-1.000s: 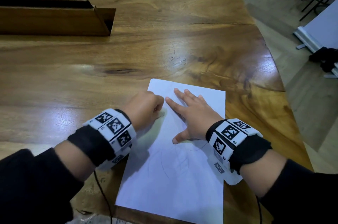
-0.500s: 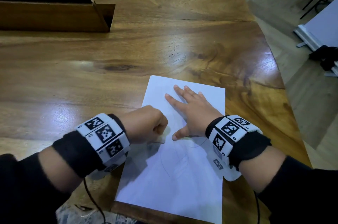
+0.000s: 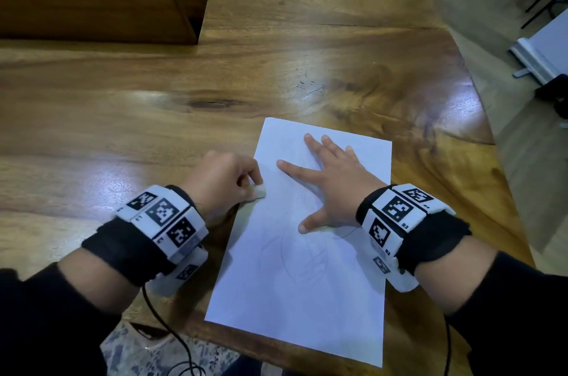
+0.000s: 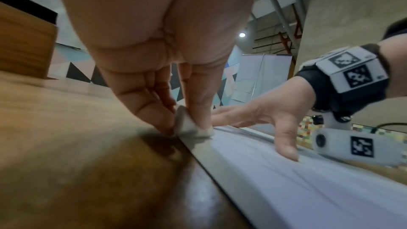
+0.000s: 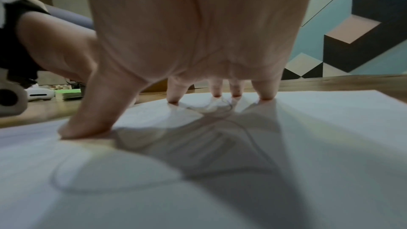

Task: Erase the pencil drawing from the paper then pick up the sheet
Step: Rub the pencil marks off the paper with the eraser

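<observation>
A white sheet of paper (image 3: 307, 283) lies on the wooden table (image 3: 123, 129) near its front edge, with faint pencil lines (image 3: 289, 255) across its middle. My left hand (image 3: 227, 185) pinches a small white eraser (image 3: 256, 192) and holds it at the paper's left edge. In the left wrist view the eraser (image 4: 189, 126) sits between thumb and fingers, touching the sheet's edge (image 4: 220, 171). My right hand (image 3: 332, 185) lies flat on the upper part of the sheet with fingers spread. The right wrist view shows its fingertips (image 5: 174, 99) pressing the paper (image 5: 308, 137) over pencil curves (image 5: 242, 128).
A long wooden box (image 3: 101, 19) stands at the table's back left. The table's right edge (image 3: 491, 142) curves away to a floor with a black frame and a white stand (image 3: 541, 59). A black cable (image 3: 166, 329) hangs from my left wrist past the front edge.
My left hand with the eraser has gone back and forth along the paper's left part and now sits at the left edge. The right hand stays flat on the sheet.
</observation>
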### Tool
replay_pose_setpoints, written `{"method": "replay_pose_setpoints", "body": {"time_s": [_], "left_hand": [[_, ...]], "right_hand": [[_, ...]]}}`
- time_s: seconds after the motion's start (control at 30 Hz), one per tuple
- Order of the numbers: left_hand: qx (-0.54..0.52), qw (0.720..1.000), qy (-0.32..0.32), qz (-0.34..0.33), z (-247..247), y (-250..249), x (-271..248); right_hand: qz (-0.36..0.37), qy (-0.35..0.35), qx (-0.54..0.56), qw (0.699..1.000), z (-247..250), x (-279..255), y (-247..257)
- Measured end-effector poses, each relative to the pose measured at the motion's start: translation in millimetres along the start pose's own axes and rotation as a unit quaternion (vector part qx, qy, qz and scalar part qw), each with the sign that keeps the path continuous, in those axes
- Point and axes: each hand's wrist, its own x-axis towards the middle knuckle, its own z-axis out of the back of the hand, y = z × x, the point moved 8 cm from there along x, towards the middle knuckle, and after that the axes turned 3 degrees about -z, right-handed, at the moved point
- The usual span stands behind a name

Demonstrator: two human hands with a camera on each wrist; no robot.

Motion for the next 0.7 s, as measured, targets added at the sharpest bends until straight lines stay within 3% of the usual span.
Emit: {"method": "replay_pose_setpoints", "body": {"time_s": [0.1,0.23,0.27,0.4,0.47,0.57,0.6,0.63,0.7], "left_hand": [[0.013,0.999,0.029,-0.009,-11,-6,-14],[0.055,0.982,0.18,-0.031,-35,-12,-41],[0.055,0.983,0.173,-0.029,-32,-13,-37],[-0.001,1.0,0.025,-0.009,-6,-15,-8],[-0.004,0.998,0.055,-0.013,-14,-16,-16],[0.043,0.98,0.193,-0.021,-34,-15,-41],[0.05,0.976,0.212,-0.021,-36,-15,-42],[0.057,0.977,0.204,-0.022,-33,-17,-36],[0.038,0.992,0.118,-0.017,-21,-21,-15]], "right_hand": [[-0.003,0.0,-0.008,1.0,0,-1,1],[-0.005,0.002,-0.009,1.0,0,-1,0],[-0.006,0.001,-0.007,1.0,0,-1,1],[-0.008,-0.002,-0.009,1.0,0,-2,1],[-0.008,-0.002,-0.011,1.0,0,-1,1],[-0.009,-0.001,-0.01,1.0,0,0,1],[-0.009,-0.001,-0.009,1.0,0,0,1],[-0.009,-0.002,-0.008,1.0,0,0,1],[-0.01,-0.002,-0.008,1.0,0,0,1]]}}
